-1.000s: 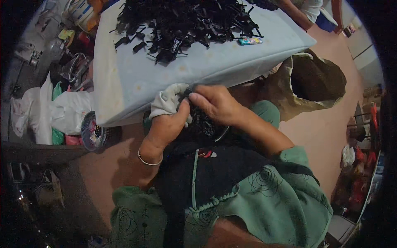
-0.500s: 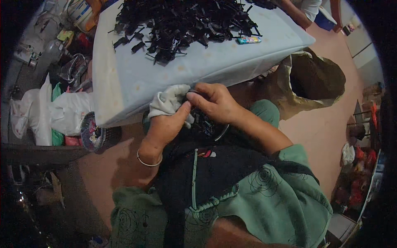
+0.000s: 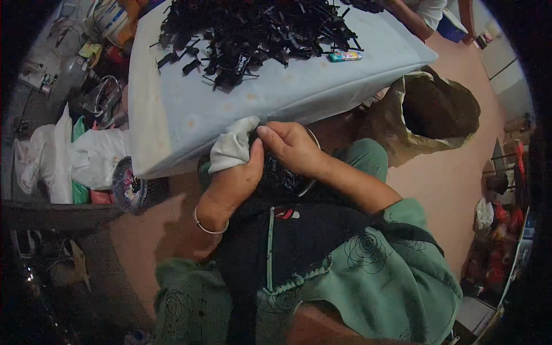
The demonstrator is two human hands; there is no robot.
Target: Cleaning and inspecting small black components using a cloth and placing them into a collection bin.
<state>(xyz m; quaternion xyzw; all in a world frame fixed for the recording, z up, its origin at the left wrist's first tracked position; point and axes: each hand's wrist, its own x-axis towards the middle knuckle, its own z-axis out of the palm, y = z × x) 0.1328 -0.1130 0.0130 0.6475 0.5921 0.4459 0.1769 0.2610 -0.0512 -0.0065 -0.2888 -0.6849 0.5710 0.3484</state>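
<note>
My left hand (image 3: pixel 233 181), a thin bangle on its wrist, grips a white cloth (image 3: pixel 233 146) at the near edge of the pale blue table (image 3: pixel 190 109). My right hand (image 3: pixel 293 149) meets it fingertip to fingertip, pinching a small dark part between both hands; the part itself is mostly hidden by my fingers. Under my hands, in my lap, lies a round container of black pieces (image 3: pixel 284 181), partly covered. A big heap of black plastic parts (image 3: pixel 259 29) is spread over the far half of the table.
A small colourful lighter-like object (image 3: pixel 345 56) lies by the heap. An open brown sack (image 3: pixel 440 112) stands on the floor at right. White bags (image 3: pixel 63 155) and clutter fill the left side. Another person's arm (image 3: pixel 411 17) reaches in at the top right.
Both hands have shifted slightly up and toward the table edge; the fingertips have drawn closer together over the cloth.
</note>
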